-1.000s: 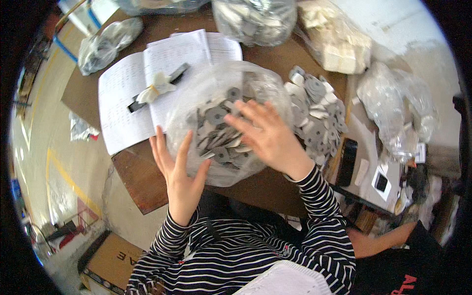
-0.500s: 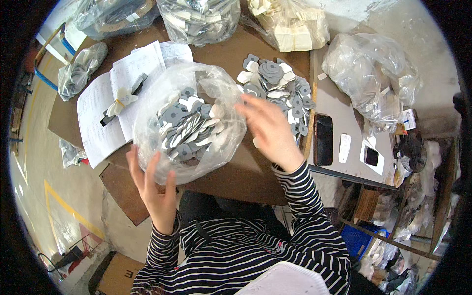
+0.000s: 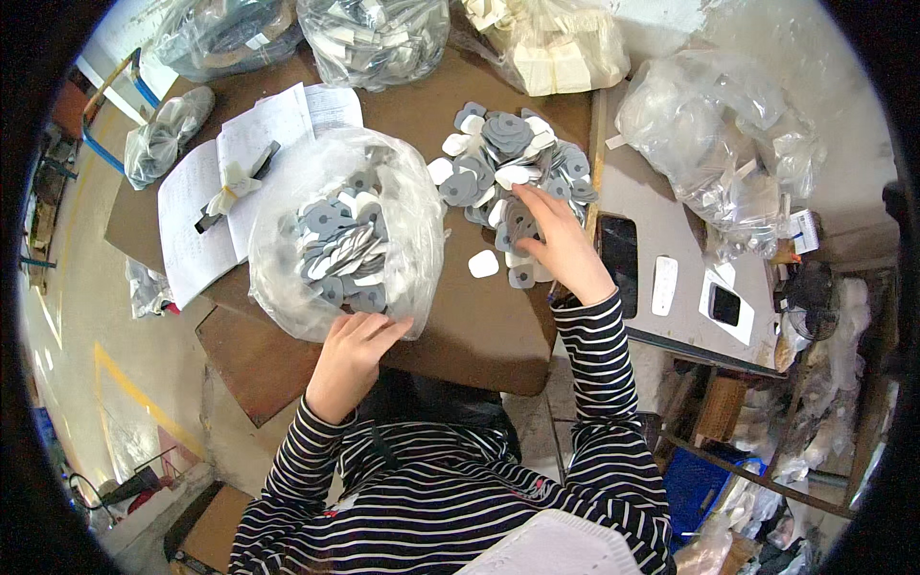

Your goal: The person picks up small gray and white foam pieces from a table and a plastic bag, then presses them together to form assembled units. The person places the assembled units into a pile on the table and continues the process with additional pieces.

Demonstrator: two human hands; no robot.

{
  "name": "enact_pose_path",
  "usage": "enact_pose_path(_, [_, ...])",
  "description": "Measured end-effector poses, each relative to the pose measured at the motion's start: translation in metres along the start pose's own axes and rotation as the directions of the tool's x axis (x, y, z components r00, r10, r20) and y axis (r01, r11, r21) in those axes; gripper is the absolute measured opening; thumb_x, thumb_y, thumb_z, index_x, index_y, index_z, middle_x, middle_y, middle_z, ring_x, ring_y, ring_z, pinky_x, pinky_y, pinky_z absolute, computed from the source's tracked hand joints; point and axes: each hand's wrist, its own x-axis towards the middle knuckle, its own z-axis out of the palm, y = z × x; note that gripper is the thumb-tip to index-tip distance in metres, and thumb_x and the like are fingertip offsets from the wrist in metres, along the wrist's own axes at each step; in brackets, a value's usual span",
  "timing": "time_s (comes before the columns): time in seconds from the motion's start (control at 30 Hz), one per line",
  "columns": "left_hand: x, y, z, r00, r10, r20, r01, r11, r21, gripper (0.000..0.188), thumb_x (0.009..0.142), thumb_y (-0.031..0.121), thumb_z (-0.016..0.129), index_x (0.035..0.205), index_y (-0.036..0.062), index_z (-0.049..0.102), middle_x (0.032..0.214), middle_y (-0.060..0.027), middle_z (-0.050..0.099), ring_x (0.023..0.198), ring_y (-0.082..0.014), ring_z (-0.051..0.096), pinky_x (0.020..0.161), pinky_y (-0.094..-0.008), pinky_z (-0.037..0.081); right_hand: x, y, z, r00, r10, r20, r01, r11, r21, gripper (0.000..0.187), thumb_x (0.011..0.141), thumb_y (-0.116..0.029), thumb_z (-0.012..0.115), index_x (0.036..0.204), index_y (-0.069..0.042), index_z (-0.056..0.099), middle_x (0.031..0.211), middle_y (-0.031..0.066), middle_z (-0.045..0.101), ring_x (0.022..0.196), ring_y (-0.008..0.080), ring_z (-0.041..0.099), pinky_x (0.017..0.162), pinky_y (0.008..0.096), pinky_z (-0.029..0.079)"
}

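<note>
An open clear plastic bag (image 3: 270, 278) stands on the brown table, holding a heap of flat grey and white pieces (image 3: 340, 235) with rounded edges. My left hand (image 3: 347, 359) is closed on the bag's near rim, fingers bent over the film. To the right lies a loose pile of the same kind of pieces (image 3: 508, 134), several of the grey ones with a round mark in the middle. Over the near side of that pile is my right hand (image 3: 570, 251), thumb and fingers apart around some grey pieces. One white piece (image 3: 483, 264) lies alone beside the pile.
Left of the bag is an open notebook (image 3: 192, 196) with a small tied bundle (image 3: 233, 190) on it. Filled plastic bags (image 3: 374, 38) line the far edge. A grey side table (image 3: 661, 216) at right bears a black phone (image 3: 618, 264) and another large bag (image 3: 709, 144).
My right hand has left the bag's right side and moved right to the loose pile. The left hand has shifted right along the bag's near rim and closed on it.
</note>
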Motion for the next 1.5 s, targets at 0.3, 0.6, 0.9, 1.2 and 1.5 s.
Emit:
enact_pose_path(0.3, [0.007,0.026,0.000,0.995,-0.065,-0.078,0.066,0.998,0.004,0.054,0.085,0.006,0.068,0.137,0.0142,0.059,0.145,-0.0104,0.052,0.136,-0.0278,0.048,0.114,-0.0512,0.035,-0.001,-0.004,0.002,0.999,0.014,0.035,-0.010,0.992,-0.128,0.051,0.072,-0.004,0.077,0.120,-0.007,0.065,0.116,0.0104,0.059,0.115,0.0333,0.053,0.098,0.0426,0.043])
enact_pose_path(0.6, [0.051,0.016,0.046,1.000,0.018,0.009,-0.019,0.982,0.185,0.051,0.086,0.005,0.052,0.136,0.0131,0.059,0.152,-0.0067,0.047,0.148,-0.0235,0.036,0.119,-0.0649,0.014,-0.007,-0.014,0.002,0.999,-0.038,0.039,0.045,0.980,-0.196,0.035,0.074,-0.014,0.081,0.107,-0.014,0.071,0.111,0.0038,0.067,0.121,0.0251,0.055,0.109,0.0467,0.031])
enact_pose_path(0.9, [0.050,-0.011,0.031,0.996,0.042,0.079,-0.058,0.978,0.202,0.044,0.091,0.011,0.050,0.133,0.0138,0.061,0.153,-0.0034,0.047,0.147,-0.0206,0.037,0.120,-0.0621,0.016,-0.002,-0.009,0.010,0.988,-0.082,-0.132,0.061,0.986,-0.154,0.028,0.078,-0.019,0.079,0.104,-0.012,0.071,0.105,0.0036,0.067,0.114,0.0250,0.058,0.103,0.0445,0.034])
enact_pose_path(1.2, [0.033,0.003,0.032,0.997,-0.017,-0.075,0.030,0.985,0.171,0.046,0.089,0.008,0.054,0.134,0.0138,0.061,0.153,-0.0024,0.048,0.146,-0.0216,0.040,0.120,-0.0610,0.017,0.003,-0.009,0.021,0.981,-0.070,-0.183,0.024,0.970,-0.242,0.029,0.084,-0.023,0.075,0.109,-0.012,0.069,0.105,0.0045,0.067,0.114,0.0255,0.057,0.100,0.0447,0.035])
enact_pose_path(1.5, [0.049,-0.027,0.021,0.974,-0.055,-0.220,0.057,0.998,0.003,0.045,0.086,-0.002,0.062,0.130,0.0100,0.064,0.145,-0.0082,0.055,0.143,-0.0313,0.043,0.121,-0.0556,0.020,0.005,-0.014,0.029,0.988,0.010,-0.156,-0.057,0.952,-0.300,0.036,0.085,-0.020,0.075,0.117,-0.009,0.064,0.111,0.0076,0.063,0.113,0.0291,0.054,0.099,0.0450,0.035])
